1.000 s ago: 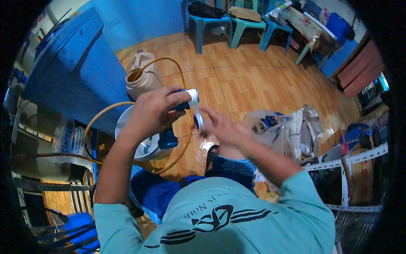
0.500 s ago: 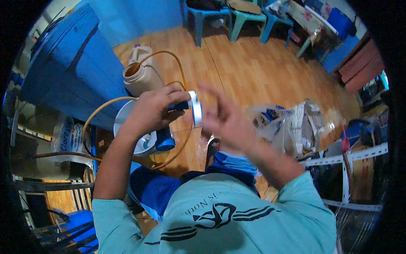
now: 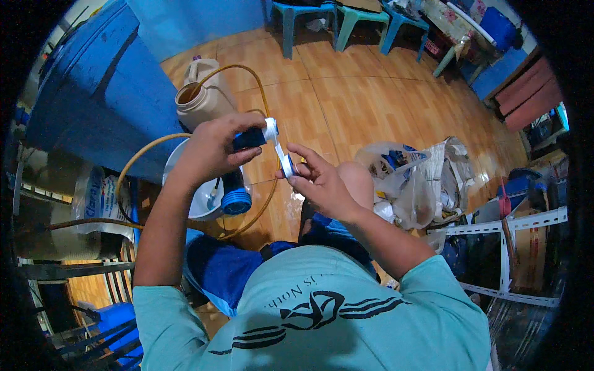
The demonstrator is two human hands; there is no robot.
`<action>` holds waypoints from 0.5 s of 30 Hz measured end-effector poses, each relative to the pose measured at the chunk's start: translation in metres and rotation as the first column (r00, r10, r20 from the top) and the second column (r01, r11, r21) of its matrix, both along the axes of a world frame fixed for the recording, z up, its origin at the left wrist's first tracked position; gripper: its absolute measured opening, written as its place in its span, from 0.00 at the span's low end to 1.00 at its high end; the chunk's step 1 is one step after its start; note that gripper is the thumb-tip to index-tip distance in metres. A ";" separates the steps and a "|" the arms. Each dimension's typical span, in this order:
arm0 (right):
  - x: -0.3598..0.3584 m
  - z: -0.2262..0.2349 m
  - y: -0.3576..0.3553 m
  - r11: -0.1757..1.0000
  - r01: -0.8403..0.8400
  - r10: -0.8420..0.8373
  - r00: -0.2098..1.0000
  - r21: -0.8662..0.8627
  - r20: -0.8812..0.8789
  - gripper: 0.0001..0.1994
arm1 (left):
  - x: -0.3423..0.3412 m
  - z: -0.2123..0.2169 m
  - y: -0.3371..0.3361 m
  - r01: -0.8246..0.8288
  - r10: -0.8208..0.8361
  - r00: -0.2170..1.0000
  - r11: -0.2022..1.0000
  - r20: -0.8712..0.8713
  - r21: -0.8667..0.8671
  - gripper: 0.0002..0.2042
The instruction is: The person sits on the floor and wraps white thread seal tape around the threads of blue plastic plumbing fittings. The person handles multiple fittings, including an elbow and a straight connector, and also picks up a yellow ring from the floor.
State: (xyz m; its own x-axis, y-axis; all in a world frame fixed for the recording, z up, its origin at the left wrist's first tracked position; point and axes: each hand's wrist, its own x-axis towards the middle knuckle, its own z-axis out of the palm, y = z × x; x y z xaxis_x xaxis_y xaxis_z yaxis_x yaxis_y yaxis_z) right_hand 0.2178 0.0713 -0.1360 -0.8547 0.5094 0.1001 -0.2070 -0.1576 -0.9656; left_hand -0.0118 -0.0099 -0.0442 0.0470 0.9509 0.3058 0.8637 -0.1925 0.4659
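Observation:
My left hand (image 3: 213, 145) is wrapped around the dark blue body of a pump-like device (image 3: 249, 139), whose exact kind I cannot tell. A white crank-like arm (image 3: 278, 146) juts from its end, angling toward my right hand (image 3: 323, 185). The fingers of my right hand are closed about the arm's lower end. Below my left hand, a blue ribbed cap (image 3: 236, 201) ends a dark cylinder that seems part of the same device. An amber hose (image 3: 258, 77) loops around it, with one stretch entering the mouth of a beige jug (image 3: 213, 102).
A white bucket (image 3: 175, 162) stands beneath my left hand. Blue panelling (image 3: 93, 93) rises at the left. Filled plastic bags (image 3: 411, 204) lie on the wood-patterned floor to the right, near a white perforated metal rack (image 3: 526, 218). Plastic stools (image 3: 362, 21) line the far side.
My right hand, blurred and apart from the white arm before, now grips its lower end. The white arm has tilted, and my left hand has shifted slightly up and left with the device.

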 end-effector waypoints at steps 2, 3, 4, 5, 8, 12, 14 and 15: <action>0.000 -0.013 0.006 1.000 0.011 -0.011 0.999 0.012 -0.036 0.28 | 0.001 0.005 0.005 0.022 -0.022 1.000 0.999 0.011 0.030 0.23; 0.000 -0.015 0.008 1.000 0.005 -0.005 1.000 0.015 -0.028 0.28 | 0.002 0.009 0.004 0.014 -0.014 1.000 1.000 0.012 0.013 0.23; 0.001 -0.017 0.010 1.000 0.000 0.001 1.000 0.017 -0.019 0.27 | 0.004 0.013 0.004 0.006 -0.006 1.000 1.000 0.014 -0.004 0.23; 0.003 -0.017 0.012 1.000 -0.006 0.006 1.000 0.019 -0.010 0.27 | 0.005 0.015 0.004 -0.003 0.003 1.000 1.000 0.015 -0.021 0.23; 0.002 -0.010 0.017 0.999 -0.025 0.022 0.997 0.029 0.076 0.25 | 0.000 0.011 0.005 0.039 -0.040 0.999 0.998 0.021 0.041 0.25; 0.003 -0.012 0.016 0.996 0.008 -0.013 0.998 0.085 0.064 0.24 | 0.004 0.012 0.010 0.004 -0.004 1.000 0.999 -0.003 0.040 0.31; 0.003 -0.013 0.013 0.991 0.038 -0.038 0.999 0.128 -0.008 0.24 | 0.008 0.015 0.013 -0.049 0.049 0.998 0.999 0.034 -0.009 0.35; 0.003 -0.012 0.012 0.990 0.032 -0.031 0.999 0.140 -0.004 0.25 | 0.007 0.015 0.013 -0.068 0.069 0.997 0.997 0.040 -0.021 0.35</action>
